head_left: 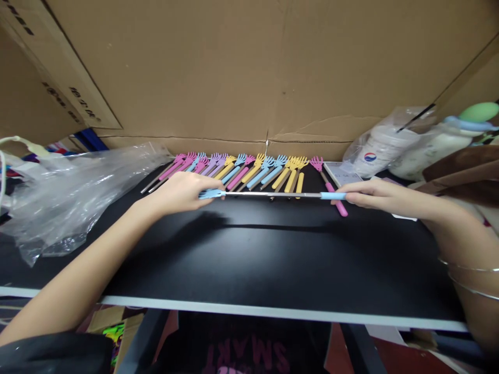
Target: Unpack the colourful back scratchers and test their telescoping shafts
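A light blue back scratcher (273,195) with an extended metal rod is stretched level above the black table, its shadow below. My left hand (187,192) is closed around its claw-shaped head at the left end. At the other end, my right hand (376,197) grips the blue handle. Behind the rod lies a row of back scratchers (237,174) in pink, purple, yellow and blue, heads toward the cardboard. A separate pink back scratcher (330,187) lies near my right hand, partly behind the held handle.
Clear plastic bags (78,192) lie at the left. At the right stand a bagged white cup (384,148) with a straw and a bottle with a green lid (479,111); a phone-like device (343,174) lies nearby. A cardboard wall (234,72) closes off the back.
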A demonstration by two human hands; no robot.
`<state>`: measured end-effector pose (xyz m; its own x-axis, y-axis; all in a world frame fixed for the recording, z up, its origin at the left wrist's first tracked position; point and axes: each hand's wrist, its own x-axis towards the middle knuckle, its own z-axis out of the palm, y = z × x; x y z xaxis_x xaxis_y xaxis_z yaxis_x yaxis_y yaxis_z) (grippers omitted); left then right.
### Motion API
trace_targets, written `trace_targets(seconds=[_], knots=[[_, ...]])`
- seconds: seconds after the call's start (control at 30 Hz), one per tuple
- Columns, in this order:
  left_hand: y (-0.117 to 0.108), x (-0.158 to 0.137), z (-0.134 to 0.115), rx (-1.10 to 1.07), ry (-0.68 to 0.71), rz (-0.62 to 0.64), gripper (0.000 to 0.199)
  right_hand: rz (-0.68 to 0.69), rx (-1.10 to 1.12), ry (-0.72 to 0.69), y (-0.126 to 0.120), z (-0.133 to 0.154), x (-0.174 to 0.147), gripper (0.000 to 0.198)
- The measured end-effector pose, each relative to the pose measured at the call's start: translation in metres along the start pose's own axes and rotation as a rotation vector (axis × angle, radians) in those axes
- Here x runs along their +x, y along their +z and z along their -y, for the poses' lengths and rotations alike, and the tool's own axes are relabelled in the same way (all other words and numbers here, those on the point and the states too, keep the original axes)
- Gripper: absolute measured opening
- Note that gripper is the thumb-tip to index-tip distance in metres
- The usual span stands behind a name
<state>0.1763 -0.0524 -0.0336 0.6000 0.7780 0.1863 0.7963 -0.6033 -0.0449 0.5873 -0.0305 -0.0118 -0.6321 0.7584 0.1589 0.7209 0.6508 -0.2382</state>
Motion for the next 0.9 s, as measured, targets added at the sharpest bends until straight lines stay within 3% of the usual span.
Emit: trace_targets(seconds=[0.17, 0.37, 0.47, 0.63, 0.77, 0.9], knots=[[0.004, 0.0, 0.004, 0.111, -0.012, -0.03, 0.023, -0.018, 0.049, 0.046, 0.009, 0.006, 0.004, 0.063], [0.014, -0.001, 0.011, 0.163, -0.02, -0.078, 0.022, 0.064, 0.141, 0.103, 0.018, -0.002, 0.009, 0.047], [0.019, 0.0, 0.012, 0.159, -0.035, -0.14, 0.024, 0.02, 0.17, 0.113, 0.028, 0.0, 0.012, 0.043], [0.026, 0.003, -0.018, 0.11, 0.039, -0.27, 0.025, -0.093, 0.146, 0.003, 0.051, 0.03, 0.015, 0.037], [0.032, 0.005, -0.051, 0.1, 0.197, -0.248, 0.021, -0.037, 0.102, -0.063, 0.068, 0.059, 0.012, 0.035], [0.036, 0.007, -0.057, 0.115, 0.214, -0.238, 0.02, -0.041, 0.032, -0.074, 0.071, 0.062, 0.012, 0.036]])
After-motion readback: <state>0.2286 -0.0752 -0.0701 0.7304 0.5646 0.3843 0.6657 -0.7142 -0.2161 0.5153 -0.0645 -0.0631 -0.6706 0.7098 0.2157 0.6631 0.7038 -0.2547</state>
